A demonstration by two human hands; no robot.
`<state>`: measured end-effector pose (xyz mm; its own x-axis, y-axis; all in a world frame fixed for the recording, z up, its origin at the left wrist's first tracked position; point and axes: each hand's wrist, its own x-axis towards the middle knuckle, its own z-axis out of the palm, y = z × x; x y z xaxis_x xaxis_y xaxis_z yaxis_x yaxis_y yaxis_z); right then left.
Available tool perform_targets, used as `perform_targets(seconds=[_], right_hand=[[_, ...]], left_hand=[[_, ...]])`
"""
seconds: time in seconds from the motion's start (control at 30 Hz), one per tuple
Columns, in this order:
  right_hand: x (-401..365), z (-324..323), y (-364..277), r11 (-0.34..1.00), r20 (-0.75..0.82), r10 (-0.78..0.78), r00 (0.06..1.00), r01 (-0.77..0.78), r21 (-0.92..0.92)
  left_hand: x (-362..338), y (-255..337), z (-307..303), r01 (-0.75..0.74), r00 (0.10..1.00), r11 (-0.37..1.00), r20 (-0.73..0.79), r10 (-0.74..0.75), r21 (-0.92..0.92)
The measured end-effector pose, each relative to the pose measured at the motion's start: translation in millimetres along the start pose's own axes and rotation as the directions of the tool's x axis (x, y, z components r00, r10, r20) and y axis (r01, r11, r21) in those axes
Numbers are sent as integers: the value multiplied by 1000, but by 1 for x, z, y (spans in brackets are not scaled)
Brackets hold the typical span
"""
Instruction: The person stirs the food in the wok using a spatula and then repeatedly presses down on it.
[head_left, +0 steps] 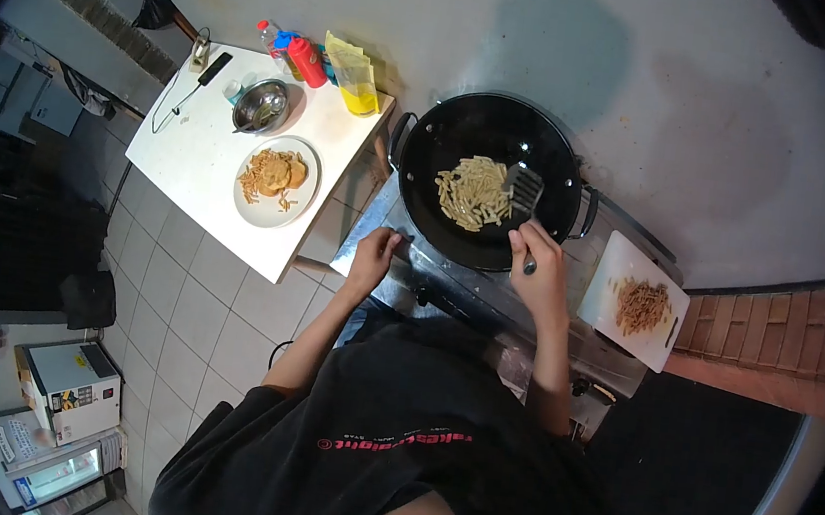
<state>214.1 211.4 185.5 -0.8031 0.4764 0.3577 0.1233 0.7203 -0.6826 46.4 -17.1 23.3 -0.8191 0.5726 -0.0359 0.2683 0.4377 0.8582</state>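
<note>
My right hand is closed around the handle of a slotted spatula. The spatula's dark blade is inside a black wok, at the right side of a heap of pale, short strips of food. Two loop handles stick out from the wok's sides, and it sits on a metal stove. My left hand is at the stove's left front edge, fingers curled in, with nothing visible in them. It is apart from the wok.
Right of the wok, a white cutting board bears browned strips. On the left, a white table carries a plate of food, a metal bowl, a red bottle and a yellow bag. A wall rises behind the stove.
</note>
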Motion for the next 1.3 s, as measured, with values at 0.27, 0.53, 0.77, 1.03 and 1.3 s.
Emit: perform_targets(seconds=[0.27,0.53,0.77,1.03,1.3], right_hand=[[-1,-7,0,997,-63,-71,995,72,8],[1,-6,7,999,-108,-23,994,18,-47],[7,2,6,1000,-48,9,999,-8,19],[6,1,-19,987,73,-40,997,28,157],[6,25,-38,955,208,-287,935,262,141]], left_hand=[[16,-9,3,248,955,891,250,-160,-379],[20,-11,-2,526,844,534,484,-231,-662],[31,-18,-3,487,817,750,538,-210,-447],[32,-15,4,460,861,778,429,-273,-428],[34,-15,6,464,863,771,420,-282,-437]])
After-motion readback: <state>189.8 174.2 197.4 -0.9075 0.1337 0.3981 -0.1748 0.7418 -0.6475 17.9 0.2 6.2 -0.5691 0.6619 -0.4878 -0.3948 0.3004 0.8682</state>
